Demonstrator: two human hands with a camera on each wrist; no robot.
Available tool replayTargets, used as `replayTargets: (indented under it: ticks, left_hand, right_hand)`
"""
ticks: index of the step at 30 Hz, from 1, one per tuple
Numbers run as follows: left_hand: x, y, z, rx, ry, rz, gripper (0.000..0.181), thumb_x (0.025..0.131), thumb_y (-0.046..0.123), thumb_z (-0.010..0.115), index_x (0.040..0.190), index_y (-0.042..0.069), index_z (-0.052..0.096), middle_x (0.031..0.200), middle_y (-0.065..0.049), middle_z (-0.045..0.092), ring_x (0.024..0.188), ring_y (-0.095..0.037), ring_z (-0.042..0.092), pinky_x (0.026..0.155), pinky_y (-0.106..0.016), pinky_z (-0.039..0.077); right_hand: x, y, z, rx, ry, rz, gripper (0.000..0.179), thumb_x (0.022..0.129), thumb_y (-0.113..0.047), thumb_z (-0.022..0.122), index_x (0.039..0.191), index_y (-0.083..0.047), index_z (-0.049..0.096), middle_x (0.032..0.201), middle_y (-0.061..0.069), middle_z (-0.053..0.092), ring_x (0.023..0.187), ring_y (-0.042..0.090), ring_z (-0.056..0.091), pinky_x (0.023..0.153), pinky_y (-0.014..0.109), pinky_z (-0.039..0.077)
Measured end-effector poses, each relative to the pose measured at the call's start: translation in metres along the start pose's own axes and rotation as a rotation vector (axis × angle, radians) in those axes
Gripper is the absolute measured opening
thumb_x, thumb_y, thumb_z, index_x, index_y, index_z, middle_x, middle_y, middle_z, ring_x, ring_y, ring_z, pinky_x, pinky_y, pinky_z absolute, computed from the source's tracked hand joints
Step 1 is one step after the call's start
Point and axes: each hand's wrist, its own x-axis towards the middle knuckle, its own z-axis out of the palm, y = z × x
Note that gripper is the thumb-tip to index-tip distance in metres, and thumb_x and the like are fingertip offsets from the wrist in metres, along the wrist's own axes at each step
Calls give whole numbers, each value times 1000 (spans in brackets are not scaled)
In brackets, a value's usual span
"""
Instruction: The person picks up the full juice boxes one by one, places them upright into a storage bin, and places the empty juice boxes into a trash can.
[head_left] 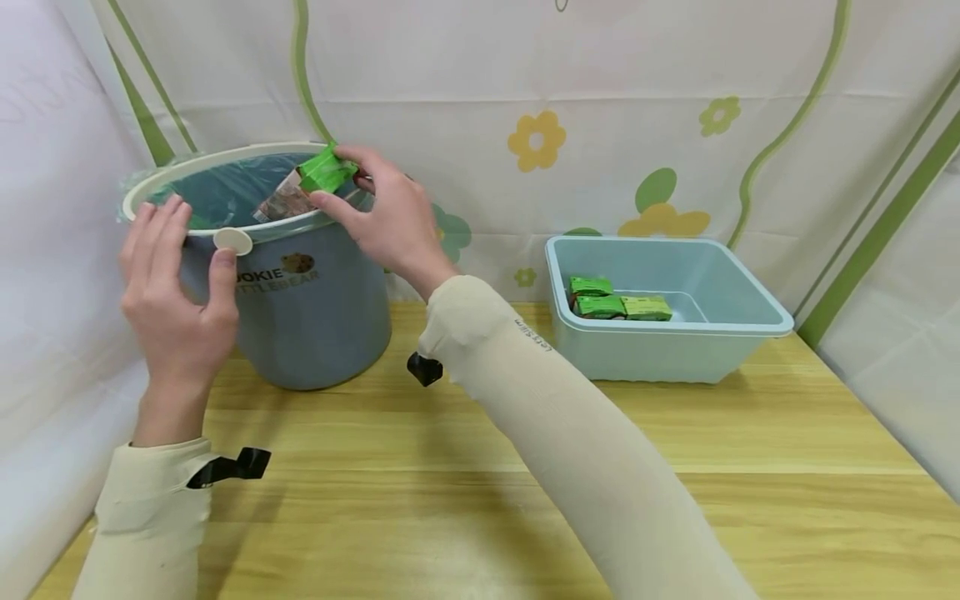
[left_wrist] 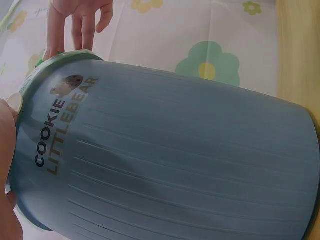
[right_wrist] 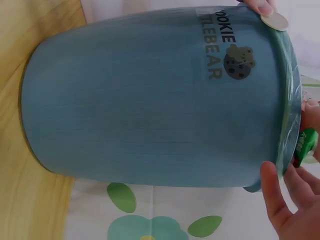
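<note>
A blue-grey trash bin (head_left: 315,325) with a pale rim and a clear liner stands upright at the left. My left hand (head_left: 176,292) grips its near rim by the round pale tab, fingers over the edge and thumb outside. My right hand (head_left: 397,212) pinches a small green packet (head_left: 327,170) over the bin's mouth, between thumb and fingers. A brownish printed wrapper (head_left: 285,200) shows just below that packet, inside the rim. In the right wrist view, the green packet (right_wrist: 306,142) appears at the rim beside the fingers.
A light blue plastic basket (head_left: 652,354) stands to the right, with several green packets (head_left: 600,307) at its left end. Both containers rest on a wood-grain table (head_left: 360,517). A flower-printed white cloth (head_left: 465,75) hangs behind them, and more white cloth borders both sides.
</note>
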Motion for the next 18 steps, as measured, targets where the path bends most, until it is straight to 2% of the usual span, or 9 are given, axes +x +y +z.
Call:
replayTargets:
  ticks: [3, 6, 18]
  left_hand:
    - [0, 0, 0, -3, -2, -5, 57, 97, 39, 64, 142, 4, 67, 152, -10, 64, 154, -21, 47, 131, -35, 30]
    - [0, 0, -1, -2, -4, -7, 57, 97, 39, 64, 142, 4, 67, 152, -10, 64, 154, -21, 47, 131, -34, 30]
    - [2, 4, -4, -8, -2, -8, 57, 96, 37, 64, 141, 2, 67, 151, -12, 64, 153, -23, 47, 131, -33, 29]
  right_hand:
    - [1, -5, 2, -131, -5, 15, 66, 98, -61, 68, 158, -42, 46, 151, -15, 59, 134, 2, 58, 99, 26, 52]
    - [1, -8, 3, -195, -8, 26, 66, 98, -64, 65, 158, -44, 45, 148, -15, 61, 130, 2, 57, 94, 27, 52]
    - [1, -12, 4, -247, -18, 44, 68, 97, -68, 63, 158, -47, 43, 148, -14, 61, 130, 6, 59, 89, 28, 54]
